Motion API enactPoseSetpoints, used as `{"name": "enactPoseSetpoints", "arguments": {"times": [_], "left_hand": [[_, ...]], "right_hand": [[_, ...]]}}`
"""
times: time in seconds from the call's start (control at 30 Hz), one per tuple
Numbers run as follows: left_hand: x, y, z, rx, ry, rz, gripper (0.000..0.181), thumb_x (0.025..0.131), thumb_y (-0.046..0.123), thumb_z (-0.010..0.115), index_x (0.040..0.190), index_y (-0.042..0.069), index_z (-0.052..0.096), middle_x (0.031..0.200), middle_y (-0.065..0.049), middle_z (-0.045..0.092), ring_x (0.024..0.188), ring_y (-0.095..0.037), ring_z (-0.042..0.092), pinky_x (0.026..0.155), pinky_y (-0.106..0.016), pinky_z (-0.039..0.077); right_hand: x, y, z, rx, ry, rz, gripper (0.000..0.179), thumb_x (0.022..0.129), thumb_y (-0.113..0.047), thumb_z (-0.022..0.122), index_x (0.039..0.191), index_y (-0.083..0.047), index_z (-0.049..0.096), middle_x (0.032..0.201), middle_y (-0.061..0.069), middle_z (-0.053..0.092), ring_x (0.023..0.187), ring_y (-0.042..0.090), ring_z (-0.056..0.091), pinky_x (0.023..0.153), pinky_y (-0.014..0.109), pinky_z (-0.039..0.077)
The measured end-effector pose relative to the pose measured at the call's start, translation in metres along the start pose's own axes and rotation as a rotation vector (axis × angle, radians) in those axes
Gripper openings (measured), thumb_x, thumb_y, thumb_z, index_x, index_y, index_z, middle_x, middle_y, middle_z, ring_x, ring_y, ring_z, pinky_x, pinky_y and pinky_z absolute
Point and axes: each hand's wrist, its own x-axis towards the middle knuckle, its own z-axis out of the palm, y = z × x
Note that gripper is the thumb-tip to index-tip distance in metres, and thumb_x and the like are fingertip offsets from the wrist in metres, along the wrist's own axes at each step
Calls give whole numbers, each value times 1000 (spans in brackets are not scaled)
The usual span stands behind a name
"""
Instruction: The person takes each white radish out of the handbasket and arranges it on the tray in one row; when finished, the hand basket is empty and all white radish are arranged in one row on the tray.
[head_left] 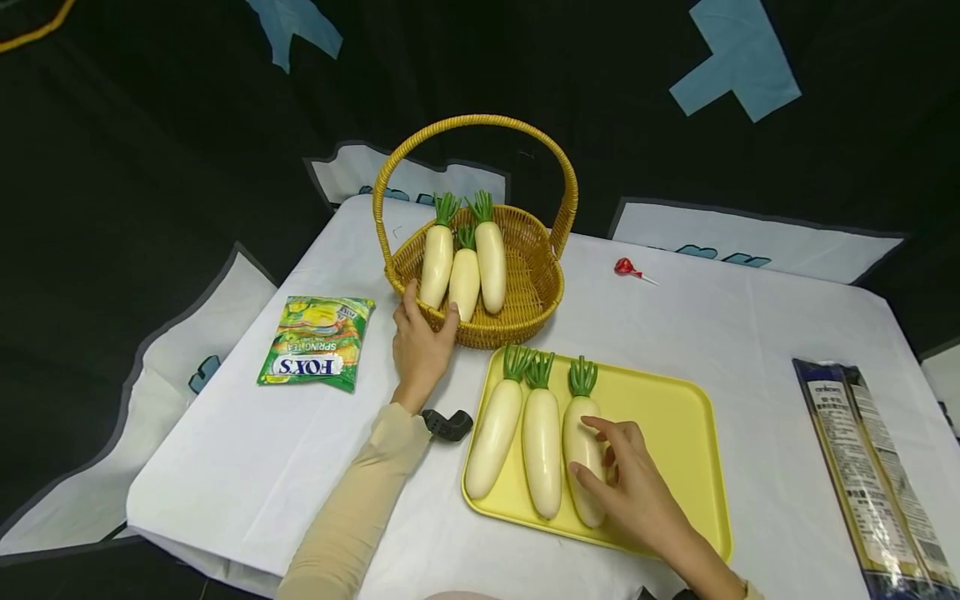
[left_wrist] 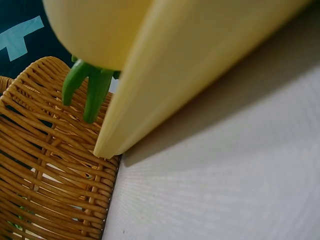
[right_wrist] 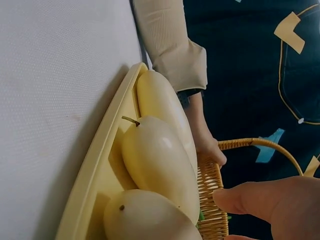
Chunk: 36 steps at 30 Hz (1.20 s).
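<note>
My left hand (head_left: 422,350) holds the near-left rim of a wicker basket (head_left: 536,275) with a tall arched handle. Inside the basket lie three white radishes (head_left: 491,267) with green tops. A yellow tray (head_left: 675,408) in front carries three more, side by side: a left radish (head_left: 495,437), a middle radish (head_left: 542,450) and a right radish (head_left: 579,442). Over the right one hovers my right hand (head_left: 637,487), thumb and fingers spread apart; whether they touch it is unclear. The right wrist view shows part of this hand (right_wrist: 255,200) above the radishes.
A green candy bag (head_left: 315,342) lies left of the basket. To its right is a red lollipop (head_left: 624,267). Long noodle-like packets (head_left: 870,467) rest at the table's right side. The white-covered table (head_left: 225,467) ends against black cloth behind.
</note>
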Motion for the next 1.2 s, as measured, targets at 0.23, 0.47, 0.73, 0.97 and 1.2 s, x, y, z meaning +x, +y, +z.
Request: {"name": "enactPoseSetpoints", "arguments": {"times": [0.23, 0.47, 0.73, 0.97, 1.2], "left_hand": [[1, 1, -1, -4, 7, 10, 75, 84, 62, 39, 144, 27, 12, 137, -24, 31, 105, -45, 48, 84, -55, 39], [2, 3, -3, -9, 14, 17, 75, 84, 61, 40, 144, 24, 13, 137, -24, 31, 105, -46, 48, 84, -55, 39], [0, 1, -2, 3, 13, 4, 75, 84, 60, 42, 144, 24, 14, 136, -24, 32, 104, -46, 48, 84, -55, 39], [0, -1, -4, 6, 17, 14, 75, 84, 61, 41, 144, 24, 14, 136, -25, 32, 103, -46, 49, 83, -55, 40], [-1, 0, 0, 7, 4, 3, 75, 84, 62, 40, 144, 29, 11, 137, -24, 32, 103, -47, 49, 83, -55, 40]], "right_hand": [[6, -3, 1, -3, 46, -77, 51, 78, -15, 70, 124, -13, 50, 97, 4, 46, 72, 6, 41, 55, 16, 37], [33, -7, 2, 95, 72, -147, 52, 79, -11, 68, 127, -11, 47, 104, 12, 49, 74, 12, 49, 59, 20, 43], [80, -21, 8, 212, 187, -161, 50, 83, -10, 63, 129, -10, 44, 116, 16, 47, 92, 26, 56, 72, 36, 50], [133, -36, 13, 192, 232, -143, 51, 87, -17, 56, 133, -7, 38, 127, 16, 41, 110, 29, 51, 86, 41, 46], [188, -48, 17, 181, 224, -93, 54, 86, -20, 56, 134, -7, 36, 127, 18, 42, 113, 29, 47, 93, 43, 41]]}}
